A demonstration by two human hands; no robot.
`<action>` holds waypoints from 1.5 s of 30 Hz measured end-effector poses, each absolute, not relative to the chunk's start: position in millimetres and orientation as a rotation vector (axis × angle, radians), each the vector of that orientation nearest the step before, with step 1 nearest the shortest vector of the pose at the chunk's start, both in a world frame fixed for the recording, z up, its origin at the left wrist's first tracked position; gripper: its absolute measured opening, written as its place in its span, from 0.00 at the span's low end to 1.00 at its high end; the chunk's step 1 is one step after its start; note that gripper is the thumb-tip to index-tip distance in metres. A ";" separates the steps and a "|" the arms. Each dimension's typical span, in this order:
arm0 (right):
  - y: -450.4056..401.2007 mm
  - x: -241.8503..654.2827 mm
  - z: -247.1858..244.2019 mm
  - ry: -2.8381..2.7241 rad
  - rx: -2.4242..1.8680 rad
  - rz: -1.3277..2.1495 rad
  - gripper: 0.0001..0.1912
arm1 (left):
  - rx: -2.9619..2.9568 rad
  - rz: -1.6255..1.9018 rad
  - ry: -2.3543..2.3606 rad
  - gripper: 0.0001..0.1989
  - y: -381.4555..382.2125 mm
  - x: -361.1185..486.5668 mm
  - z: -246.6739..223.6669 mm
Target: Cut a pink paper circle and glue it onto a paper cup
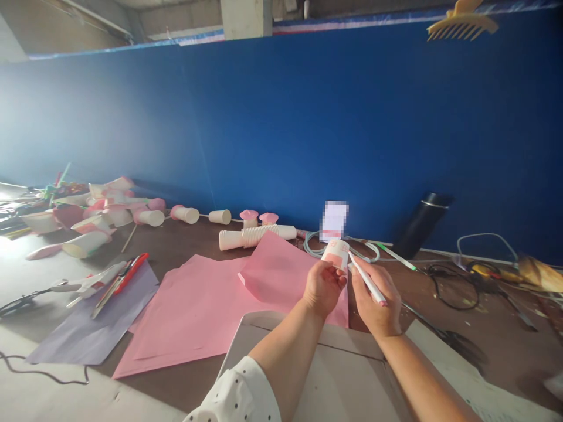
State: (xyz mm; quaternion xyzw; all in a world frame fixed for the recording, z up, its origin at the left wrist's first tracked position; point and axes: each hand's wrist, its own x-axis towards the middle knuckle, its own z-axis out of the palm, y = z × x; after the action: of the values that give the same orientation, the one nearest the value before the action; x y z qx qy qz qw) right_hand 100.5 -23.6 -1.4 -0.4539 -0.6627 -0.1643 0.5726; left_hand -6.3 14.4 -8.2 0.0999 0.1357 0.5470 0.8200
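Observation:
A white paper cup with pink markings is held by my left hand, whose fingers are curled around its lower part. My right hand grips a white marker with a pink end, its tip close to the cup's right side. Both hands are above the right part of the pink paper sheets. Behind them, a stack of nested paper cups lies on its side, near two small cups with pink cone tops.
On the left are several pink and white cup pieces, a red cutter, a glue gun and purple paper. A black bottle, cables and a green-tipped pen lie right. A blue partition stands behind.

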 end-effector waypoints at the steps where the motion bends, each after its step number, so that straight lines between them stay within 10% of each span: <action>1: -23.6 100.7 -1.8 -1.557 -1.066 -0.387 0.12 | 0.218 1.165 0.296 0.04 14.3 -6.4 -8.0; 45: -25.4 99.8 -2.3 -1.547 -1.149 -0.393 0.11 | 0.391 1.205 0.296 0.03 13.6 -1.1 -10.1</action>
State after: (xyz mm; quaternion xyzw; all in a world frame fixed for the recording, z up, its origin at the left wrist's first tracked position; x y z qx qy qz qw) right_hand 99.8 -25.4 -2.3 -0.4863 -0.6547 -0.1665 0.5542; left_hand -1.1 13.6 -10.1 0.1819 0.1377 0.5610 0.7957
